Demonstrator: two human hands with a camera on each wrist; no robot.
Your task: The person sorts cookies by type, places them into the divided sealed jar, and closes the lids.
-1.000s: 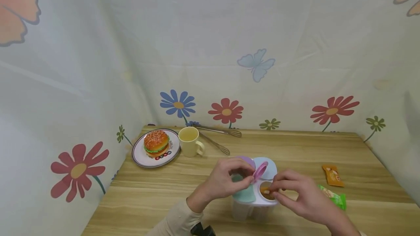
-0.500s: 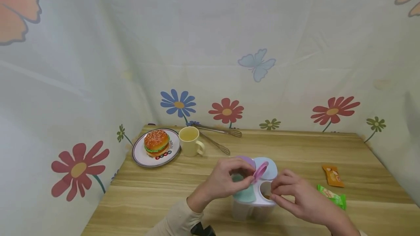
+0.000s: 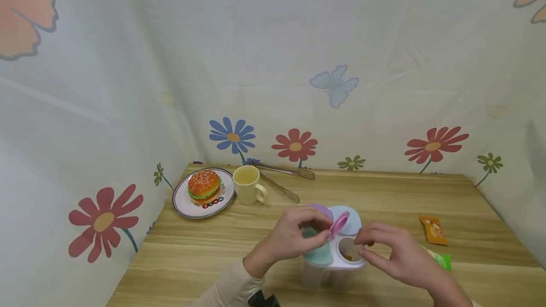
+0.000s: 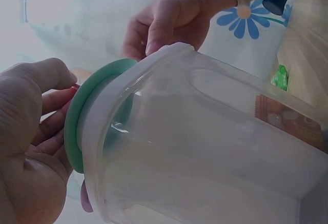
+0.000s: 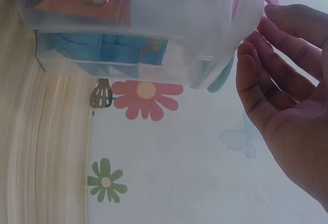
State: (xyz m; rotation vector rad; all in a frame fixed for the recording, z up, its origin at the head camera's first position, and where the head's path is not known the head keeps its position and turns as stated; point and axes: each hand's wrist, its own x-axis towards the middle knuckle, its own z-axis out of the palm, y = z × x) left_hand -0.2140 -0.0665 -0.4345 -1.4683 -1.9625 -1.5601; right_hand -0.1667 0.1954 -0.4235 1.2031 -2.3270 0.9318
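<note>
A clear plastic box (image 3: 328, 276) with a white top carries purple (image 3: 322, 210), blue (image 3: 347, 219) and green (image 3: 319, 254) lids. My left hand (image 3: 294, 233) pinches the pink lid (image 3: 340, 223), which is tilted up from its round opening. Beside that opening's rim is my right hand (image 3: 398, 252), fingers loosely bent, with nothing seen in them in the right wrist view. Low inside the box lies an orange-brown snack packet (image 5: 82, 1), also visible through the wall in the left wrist view. A blue packet (image 5: 102, 49) sits in the neighbouring compartment.
On the wooden table (image 3: 384, 193), an orange packet (image 3: 434, 230) and a partly hidden green packet (image 3: 445, 260) lie at the right. A plate (image 3: 181, 200) with a toy hamburger (image 3: 204, 186), a yellow mug (image 3: 246, 186) and whisks (image 3: 283, 191) are at the back left.
An orange packet at my right fingertips has dropped into the open compartment. The right hand has since drawn slightly right from the opening; the left hand stays on the pink lid.
</note>
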